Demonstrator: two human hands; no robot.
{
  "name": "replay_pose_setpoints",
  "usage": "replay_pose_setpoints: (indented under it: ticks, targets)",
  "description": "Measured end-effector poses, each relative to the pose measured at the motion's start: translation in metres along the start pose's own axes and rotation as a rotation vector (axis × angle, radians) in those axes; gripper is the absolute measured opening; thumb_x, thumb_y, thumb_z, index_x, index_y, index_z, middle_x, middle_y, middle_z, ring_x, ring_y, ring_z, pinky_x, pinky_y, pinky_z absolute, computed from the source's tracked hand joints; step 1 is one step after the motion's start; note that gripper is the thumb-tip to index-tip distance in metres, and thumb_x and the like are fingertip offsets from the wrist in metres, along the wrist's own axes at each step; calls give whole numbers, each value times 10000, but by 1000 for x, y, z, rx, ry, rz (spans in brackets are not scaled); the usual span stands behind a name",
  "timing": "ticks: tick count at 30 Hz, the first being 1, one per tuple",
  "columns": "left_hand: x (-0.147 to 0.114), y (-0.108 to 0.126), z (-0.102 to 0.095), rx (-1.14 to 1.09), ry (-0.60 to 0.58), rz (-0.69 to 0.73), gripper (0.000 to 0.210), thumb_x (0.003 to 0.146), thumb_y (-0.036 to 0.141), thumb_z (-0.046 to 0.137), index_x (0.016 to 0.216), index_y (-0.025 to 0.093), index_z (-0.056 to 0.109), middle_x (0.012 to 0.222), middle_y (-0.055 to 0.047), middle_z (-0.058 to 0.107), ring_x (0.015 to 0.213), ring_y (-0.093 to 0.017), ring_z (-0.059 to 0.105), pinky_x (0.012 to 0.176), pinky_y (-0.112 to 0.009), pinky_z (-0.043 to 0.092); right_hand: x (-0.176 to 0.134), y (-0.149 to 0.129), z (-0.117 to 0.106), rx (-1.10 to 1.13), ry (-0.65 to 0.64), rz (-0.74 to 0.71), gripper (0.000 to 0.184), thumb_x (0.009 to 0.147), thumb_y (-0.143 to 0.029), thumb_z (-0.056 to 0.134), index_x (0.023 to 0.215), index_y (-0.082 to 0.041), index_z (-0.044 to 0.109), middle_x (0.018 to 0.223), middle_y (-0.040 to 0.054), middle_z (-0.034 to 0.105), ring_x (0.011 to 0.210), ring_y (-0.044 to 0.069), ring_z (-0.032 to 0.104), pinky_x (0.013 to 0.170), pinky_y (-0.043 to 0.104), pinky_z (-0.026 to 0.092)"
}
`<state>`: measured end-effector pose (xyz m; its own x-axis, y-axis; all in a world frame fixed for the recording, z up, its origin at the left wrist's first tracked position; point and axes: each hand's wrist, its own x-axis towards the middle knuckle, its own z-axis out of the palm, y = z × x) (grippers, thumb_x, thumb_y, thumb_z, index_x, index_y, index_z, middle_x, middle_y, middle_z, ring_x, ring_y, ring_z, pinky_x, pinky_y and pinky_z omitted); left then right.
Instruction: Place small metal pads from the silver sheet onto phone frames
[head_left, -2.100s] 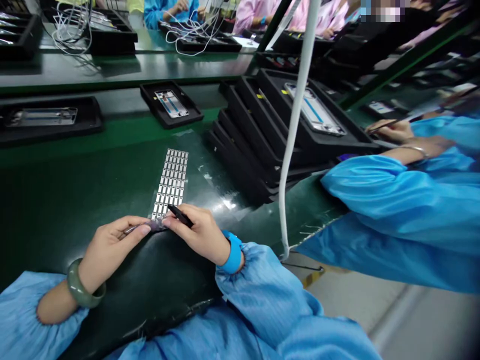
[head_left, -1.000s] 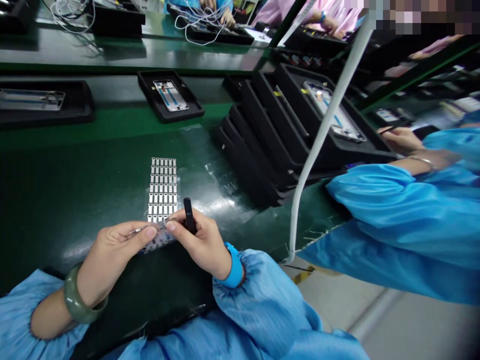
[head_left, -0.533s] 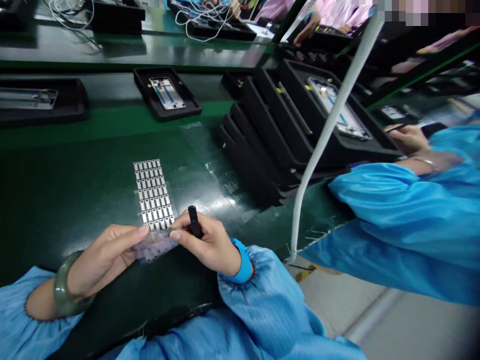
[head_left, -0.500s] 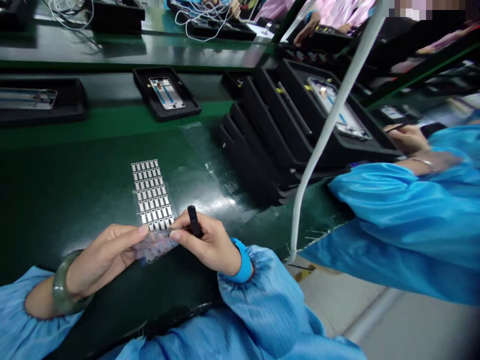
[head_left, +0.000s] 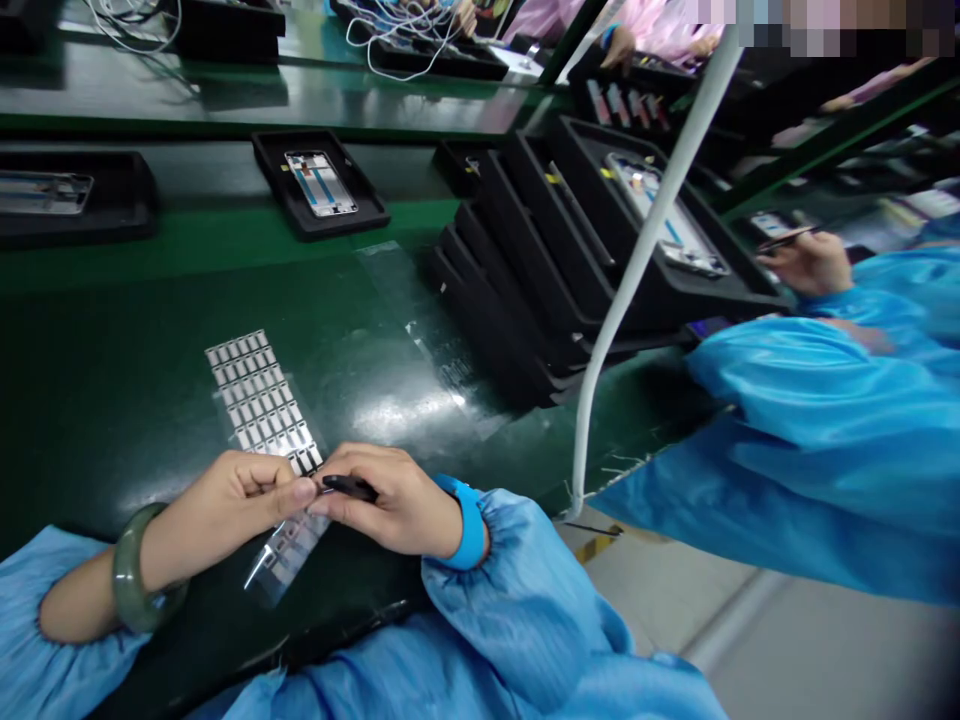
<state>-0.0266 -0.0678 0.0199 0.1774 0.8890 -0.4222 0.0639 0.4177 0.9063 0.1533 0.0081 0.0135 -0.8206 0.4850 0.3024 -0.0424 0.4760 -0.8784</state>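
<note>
Silver-grey die-cut parts sit in a grid on a clear carrier sheet (head_left: pixel 259 405), lying on the dark green table (head_left: pixel 112 400) at lower left of frame; its near end hangs past the table edge under the hands. Left hand (head_left: pixel 225 505): thumb and forefinger pinched on the near part of that sheet, grip closed on it. Green bangle (head_left: pixel 131 585) on the left wrist. Right hand (head_left: pixel 394 505): grip closed on black tweezers (head_left: pixel 346 487), tips pointing left, meeting the left fingertips right at the sheet. Cannot tell whether a part is between the tips. Blue wristband (head_left: pixel 469 520) on the right wrist, blue sleeves on both arms.

Centre right: staggered stack of black trays (head_left: pixel 525 270), the top one holding a phone frame (head_left: pixel 664 225). White cable (head_left: pixel 637 260) hangs across in front of the stack. Upper left-centre: single black tray (head_left: pixel 319 190) with another phone frame on the belt. Right edge: co-worker in a blue sleeve (head_left: pixel 817 400), their hand (head_left: pixel 810 262) near the stack's top tray.
</note>
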Motion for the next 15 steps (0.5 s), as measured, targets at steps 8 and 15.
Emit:
replay_pose_setpoints:
  ticks: [8, 15]
  targets:
    - [-1, -6, -8, 85, -85, 219, 575, 889, 605, 272, 1101, 199, 619, 1103, -98, 642, 1013, -245, 598, 901, -394, 472, -11, 8, -25, 133, 18, 100, 573, 828, -286, 629, 1347, -201, 400, 810, 0, 648, 688, 100, 620, 662, 219, 520]
    - [19, -14, 2, 1046, -84, 587, 511, 893, 483, 429, 1348, 251, 413, 1428, -41, 423, 1355, -252, 301, 1152, -526, 55, -51, -8, -84, -116, 160, 202, 339, 802, -277, 648, 1129, -196, 608, 1192, 103, 557, 925, 179, 600, 770, 321, 520]
